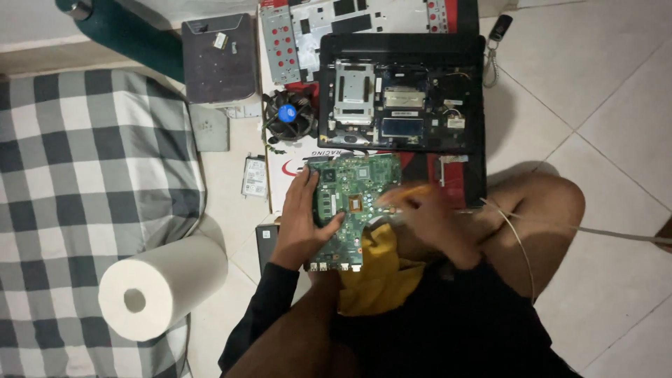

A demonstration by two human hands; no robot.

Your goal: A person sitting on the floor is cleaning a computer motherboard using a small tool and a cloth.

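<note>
A flat cardboard box [294, 171] lies on the floor under the opened laptop base [402, 91] — white at its left part, red toward the right, with dark printed lettering and a red curved stripe. Left of it, a small hard drive [254, 176] carries a white rectangular label. The round cooler fan [288, 114] bears a blue circular sticker at its hub — small and bright. No lit screens show.

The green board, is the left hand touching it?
Touching. The head view shows the left hand gripping the green board at its left edge, thumb lying across its face.
</note>
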